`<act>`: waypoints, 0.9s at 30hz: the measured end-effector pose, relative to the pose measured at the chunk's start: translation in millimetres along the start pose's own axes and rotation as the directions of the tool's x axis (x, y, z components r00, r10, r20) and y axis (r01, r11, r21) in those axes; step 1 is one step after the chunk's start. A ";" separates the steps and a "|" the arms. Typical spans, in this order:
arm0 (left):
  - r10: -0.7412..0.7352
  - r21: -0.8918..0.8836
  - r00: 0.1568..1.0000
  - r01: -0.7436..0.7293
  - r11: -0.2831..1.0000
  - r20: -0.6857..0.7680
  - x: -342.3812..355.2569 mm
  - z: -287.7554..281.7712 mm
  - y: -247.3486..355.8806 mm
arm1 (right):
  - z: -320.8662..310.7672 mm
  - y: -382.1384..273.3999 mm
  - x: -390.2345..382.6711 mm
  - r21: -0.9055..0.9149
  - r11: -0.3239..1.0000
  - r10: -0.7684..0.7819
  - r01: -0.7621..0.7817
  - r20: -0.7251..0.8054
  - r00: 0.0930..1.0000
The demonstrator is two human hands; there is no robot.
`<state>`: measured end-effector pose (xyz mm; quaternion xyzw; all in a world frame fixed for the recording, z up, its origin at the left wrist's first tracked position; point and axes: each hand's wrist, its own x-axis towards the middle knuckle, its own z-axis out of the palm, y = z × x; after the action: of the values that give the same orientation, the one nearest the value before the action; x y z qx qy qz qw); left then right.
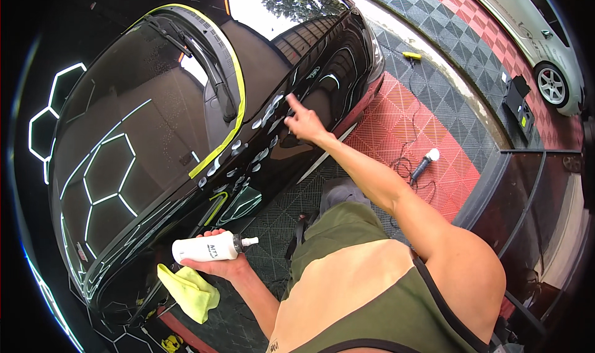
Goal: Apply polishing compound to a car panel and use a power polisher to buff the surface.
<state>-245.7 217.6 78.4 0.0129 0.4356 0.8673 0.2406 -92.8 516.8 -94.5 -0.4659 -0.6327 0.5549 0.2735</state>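
My left hand (pixel 224 267) is wrapped round a white squeeze bottle (pixel 203 249) with a dark collar and white nozzle, tipped on its side, nozzle to the right. A yellow-green cloth (pixel 191 293) hangs just below this hand; what holds it up I cannot tell. Out over the glossy black car's front fender (pixel 297 123), my right hand (pixel 304 121) has its index finger stretched out, its tip at the panel's upper edge. It holds nothing that I can see. White dabs of a creamy liquid (pixel 271 112) run along the fender from near that fingertip back toward the windshield corner.
Yellow-green masking tape (pixel 238 86) borders the windshield base. On the red and grey tile floor (pixel 396 111) lie a corded hand tool (pixel 424 167) and a yellow pad (pixel 411 55). A dark open case (pixel 518 108) stands beside a silver car (pixel 527 30).
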 end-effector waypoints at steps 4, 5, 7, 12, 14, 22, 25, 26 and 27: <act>-0.012 0.013 1.000 0.012 1.000 -0.027 3.8 2.7 -2.0 | -22.6 7.7 -2.9 -0.373 0.928 0.133 -0.004 0.319 0.938; -0.013 0.018 1.000 0.013 1.000 -0.026 4.8 3.1 1.1 | -17.7 7.2 -9.1 -0.370 0.929 0.134 -0.007 0.319 0.938; -0.017 0.000 0.999 0.017 1.000 -0.043 2.1 6.1 3.9 | -15.3 6.8 -19.3 -0.152 0.987 0.086 -0.059 0.175 0.981; 0.011 0.030 1.000 -0.011 0.999 -0.008 11.4 6.8 7.0 | 11.7 0.4 -35.7 -0.309 0.951 0.112 0.028 0.426 0.898; -0.007 -0.023 0.998 0.009 1.000 0.058 16.1 14.4 7.5 | 39.4 25.9 -34.6 -0.305 0.946 -0.071 0.111 0.139 0.988; 0.067 -0.015 0.998 -0.067 0.998 -0.008 26.7 21.6 22.6 | 62.5 -25.7 -112.1 0.075 0.980 0.113 -0.182 0.543 0.832; 0.128 0.036 0.987 -0.125 0.992 -0.094 28.9 24.4 29.0 | 48.1 -72.8 -168.6 0.334 0.779 0.035 -0.530 0.821 0.569; 0.108 0.018 0.994 -0.108 0.994 -0.025 30.4 21.5 31.6 | 43.1 -87.3 -186.8 0.416 0.656 -0.037 -0.630 0.851 0.524; 0.087 0.003 0.995 -0.087 0.996 0.046 31.5 18.1 33.2 | 38.6 -97.8 -202.3 0.472 0.508 -0.115 -0.720 0.866 0.487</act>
<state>-282.9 227.9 109.0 0.0526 0.4312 0.8753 0.2124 -69.8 323.8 24.6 -0.0923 -0.2450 0.9651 0.0039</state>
